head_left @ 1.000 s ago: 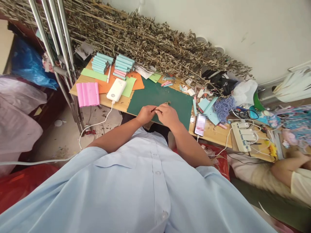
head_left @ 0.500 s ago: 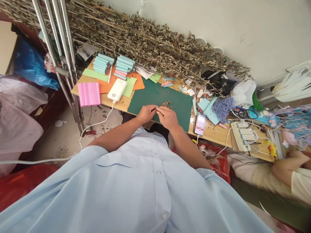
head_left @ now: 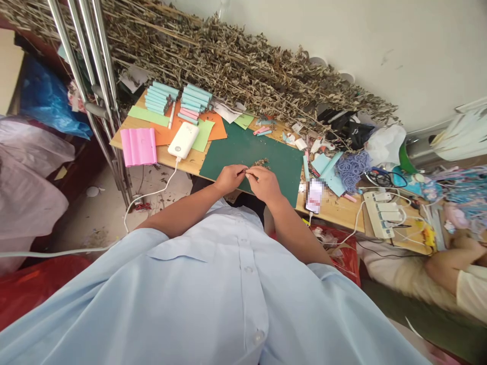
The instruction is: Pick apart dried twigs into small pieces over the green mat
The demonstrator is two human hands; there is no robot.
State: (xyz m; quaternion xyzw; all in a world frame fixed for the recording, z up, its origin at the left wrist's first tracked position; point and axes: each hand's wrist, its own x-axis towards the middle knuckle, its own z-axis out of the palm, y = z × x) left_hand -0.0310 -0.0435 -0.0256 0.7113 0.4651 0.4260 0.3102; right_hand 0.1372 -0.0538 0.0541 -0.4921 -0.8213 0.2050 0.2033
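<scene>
My left hand (head_left: 230,178) and my right hand (head_left: 264,183) meet over the front edge of a dark green mat (head_left: 251,142). Both are closed, thumbs and fingertips pinched together and nearly touching. Whatever lies between the fingertips is too small and too hidden to name. Just beyond my right hand's fingers, a small heap of dried, crumbled leaves (head_left: 262,162) rests on the mat.
Rolled blue tubes (head_left: 196,96), a pink grooved piece (head_left: 139,147) and a cabled white power bank (head_left: 183,140) lie left. A phone (head_left: 314,196), purple yarn (head_left: 353,166) and a power strip (head_left: 380,213) are right. Dried stalks (head_left: 228,61) line the back. Another person's arm (head_left: 451,258) shows far right.
The view has shifted slightly, so things on the right appear a little further right. My hands stay pinched together in nearly the same place.
</scene>
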